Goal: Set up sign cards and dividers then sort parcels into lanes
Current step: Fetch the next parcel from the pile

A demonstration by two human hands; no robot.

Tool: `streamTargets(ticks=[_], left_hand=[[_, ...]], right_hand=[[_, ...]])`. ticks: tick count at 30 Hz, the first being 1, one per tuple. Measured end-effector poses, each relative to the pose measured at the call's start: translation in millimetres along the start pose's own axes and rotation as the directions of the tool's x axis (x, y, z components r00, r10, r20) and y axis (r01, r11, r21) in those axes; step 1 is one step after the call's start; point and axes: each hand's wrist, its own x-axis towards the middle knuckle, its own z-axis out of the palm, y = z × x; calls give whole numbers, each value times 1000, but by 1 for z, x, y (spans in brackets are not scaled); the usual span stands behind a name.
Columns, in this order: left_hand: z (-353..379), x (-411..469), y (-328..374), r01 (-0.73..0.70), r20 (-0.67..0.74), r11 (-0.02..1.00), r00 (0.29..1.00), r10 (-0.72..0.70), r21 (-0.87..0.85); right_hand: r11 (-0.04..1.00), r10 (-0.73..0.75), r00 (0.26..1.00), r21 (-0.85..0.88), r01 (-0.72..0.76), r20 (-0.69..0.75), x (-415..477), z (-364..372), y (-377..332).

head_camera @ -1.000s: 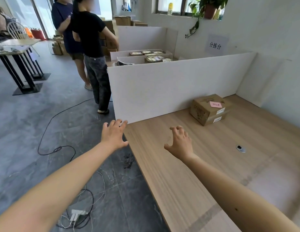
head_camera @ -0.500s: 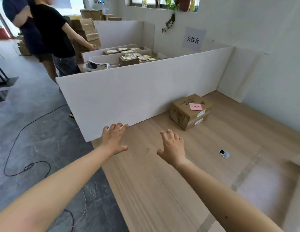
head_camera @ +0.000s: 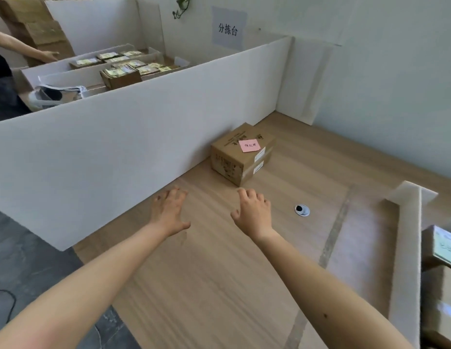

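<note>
A brown cardboard parcel with a pink note on top stands on the wooden table, against a long white divider board. My left hand and my right hand reach out over the table just short of the parcel, fingers spread, holding nothing. A second white divider stands at the right, with more parcels behind it. A paper sign hangs on the wall.
A round cable grommet sits in the tabletop right of my right hand. Beyond the long divider are lanes holding several labelled parcels. Another person's arm reaches there. Grey floor lies left of the table.
The view has swung right and down towards the table. Both hands have moved forward, closer to the parcel. The right divider and parcels behind it have come into view.
</note>
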Motion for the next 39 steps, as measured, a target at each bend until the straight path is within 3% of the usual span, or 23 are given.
streamTargets(ticks=[6,12,15,22,27,33,39], left_hand=[[25,69,-3,-78,35,970,996,88,-229],[31,133,-20,-169,68,967,981,184,-189],[32,163,-27,-160,113,938,973,203,-309],[40,228,-18,-152,150,848,954,260,-507],[47,263,-1,-171,140,813,945,295,-557],[50,304,9,-153,95,752,957,276,-641],[59,333,12,-123,129,658,938,321,-743]], right_hand=[[986,166,986,-20,-166,-25,33,10,5],[935,350,937,44,-351,13,69,24,-7],[909,406,912,69,-410,66,90,29,-12],[772,541,818,270,-575,195,134,46,-8],[716,564,799,357,-600,210,165,51,-1],[539,537,807,637,-551,244,201,53,9],[390,464,840,786,-479,282,216,58,19]])
